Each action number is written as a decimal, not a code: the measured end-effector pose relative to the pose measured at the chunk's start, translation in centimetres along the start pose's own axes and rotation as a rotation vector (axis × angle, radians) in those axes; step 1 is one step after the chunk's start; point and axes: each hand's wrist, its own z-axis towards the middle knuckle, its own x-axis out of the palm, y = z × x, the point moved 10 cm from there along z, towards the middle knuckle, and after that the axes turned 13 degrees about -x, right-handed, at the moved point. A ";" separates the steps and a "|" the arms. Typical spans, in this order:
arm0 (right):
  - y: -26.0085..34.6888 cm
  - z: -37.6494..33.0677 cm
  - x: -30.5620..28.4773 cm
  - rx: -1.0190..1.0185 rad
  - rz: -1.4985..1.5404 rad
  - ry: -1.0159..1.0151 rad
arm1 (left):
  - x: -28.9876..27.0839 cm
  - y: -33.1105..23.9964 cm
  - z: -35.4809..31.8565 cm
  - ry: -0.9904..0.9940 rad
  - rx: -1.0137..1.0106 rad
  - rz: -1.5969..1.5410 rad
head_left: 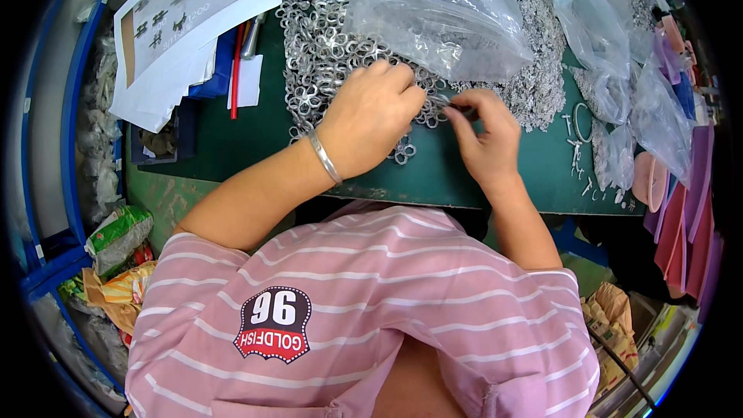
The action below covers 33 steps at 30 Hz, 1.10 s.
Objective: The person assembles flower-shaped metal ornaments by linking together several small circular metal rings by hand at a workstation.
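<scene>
My left hand (pixel 371 118) is closed over the near edge of a heap of silvery metal parts with ring-shaped openings (pixel 317 23). Its fingers curl under, so whatever they hold is hidden. To its right, my right hand (pixel 494 135) pinches a small metal piece (pixel 444 104) between thumb and fingers, level with my left fingertips. Just below my left hand, a loose openwork metal part (pixel 404 152) lies on the green tabletop (pixel 255 143).
Clear plastic bags (pixel 457 19) cover part of the heap. Finer metal parts (pixel 544 62) are piled at right, with small scattered pieces (pixel 576 156) beyond. Printed sheets (pixel 193 23), a red pen (pixel 234 81) and a blue rack (pixel 71 108) stand left. Pink and purple bins (pixel 689 209) are far right.
</scene>
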 end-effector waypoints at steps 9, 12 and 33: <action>0.5 -3.7 -3.9 -0.036 -0.070 0.114 | -0.8 0.4 -1.1 -0.062 0.168 -0.045; -1.2 -3.9 -5.6 0.084 -0.174 0.055 | -0.8 0.5 -1.0 -0.083 0.170 -0.074; -2.0 -7.9 4.8 0.941 1.710 -0.189 | -0.6 0.0 -1.5 -0.178 0.086 0.064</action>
